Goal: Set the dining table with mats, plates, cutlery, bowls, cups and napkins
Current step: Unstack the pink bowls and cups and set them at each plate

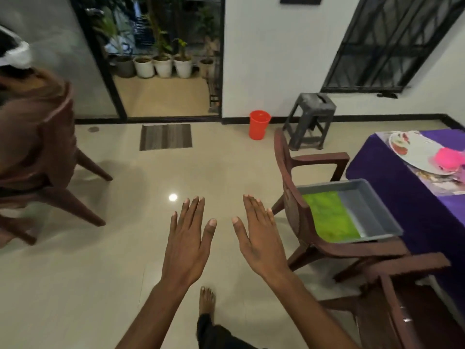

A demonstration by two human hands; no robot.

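From the head camera I see my left hand (187, 244) and right hand (259, 236) held out over the floor, fingers straight and spread, holding nothing. The table (392, 177) stands to the right with a plate (412, 149) and a pink bowl (451, 159) on it, and a grey tray (372, 210) holding a green mat (329, 217) sits on the chair (299, 212) beside it. I judge I'm between items, so next calls for turning right to lift the mat from the tray.

left hand (187, 244): flat, fingers straight | right hand (260, 239): flat, fingers straight
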